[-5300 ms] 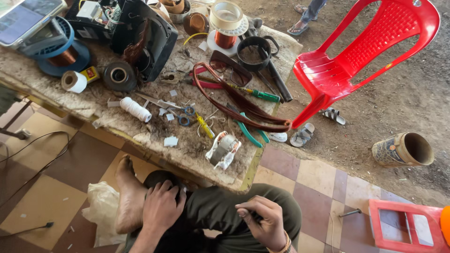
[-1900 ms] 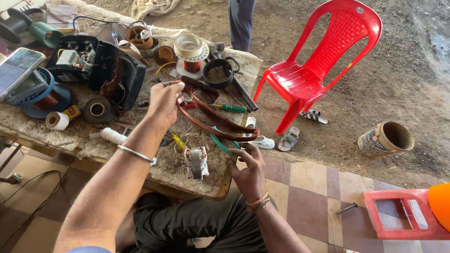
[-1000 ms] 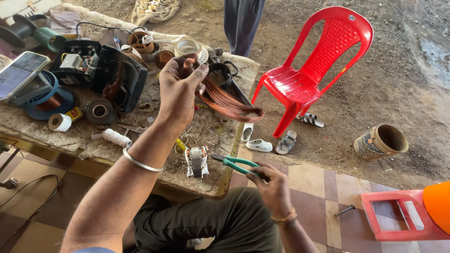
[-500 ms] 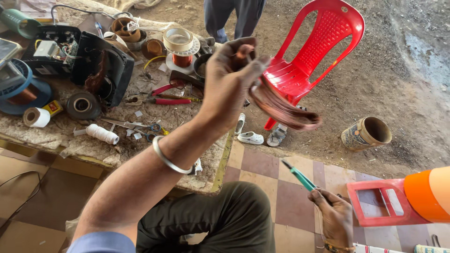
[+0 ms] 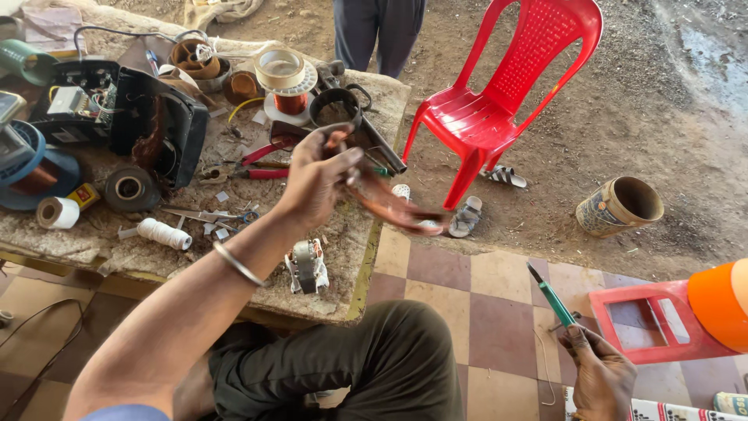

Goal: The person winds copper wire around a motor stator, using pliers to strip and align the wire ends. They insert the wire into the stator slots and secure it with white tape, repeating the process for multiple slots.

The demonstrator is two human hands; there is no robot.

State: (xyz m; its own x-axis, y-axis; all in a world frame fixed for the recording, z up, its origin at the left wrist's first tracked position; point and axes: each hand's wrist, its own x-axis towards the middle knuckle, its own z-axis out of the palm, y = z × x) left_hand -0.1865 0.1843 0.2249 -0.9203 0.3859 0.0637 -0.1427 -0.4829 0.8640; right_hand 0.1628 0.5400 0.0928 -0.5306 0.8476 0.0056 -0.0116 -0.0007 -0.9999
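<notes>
My left hand (image 5: 315, 178) is raised over the right end of the workbench (image 5: 343, 257) and grips a loop of copper-coloured winding wire (image 5: 389, 206), which hangs blurred to the right of the hand. My right hand (image 5: 601, 374) is low at the bottom right above the tiled floor, closed on green-handled pliers (image 5: 552, 296) that point up and left. A small transformer core (image 5: 308, 265) sits on the bench just below my left wrist. My folded legs in dark trousers are beneath.
The bench holds an open black device (image 5: 132, 117), tape rolls (image 5: 128, 187), a white thread spool (image 5: 162, 232), red-handled pliers (image 5: 261, 168), scissors, a copper wire reel (image 5: 287, 82) and a black pot (image 5: 336, 107). A red plastic chair (image 5: 506, 86), sandals, a tin can (image 5: 619, 204), a person's legs and a red tray (image 5: 658, 323) surround it.
My left hand reached to the bench, took the wire loop and lifted it up and to the right. My right hand picked up the green pliers and dropped toward the floor at right.
</notes>
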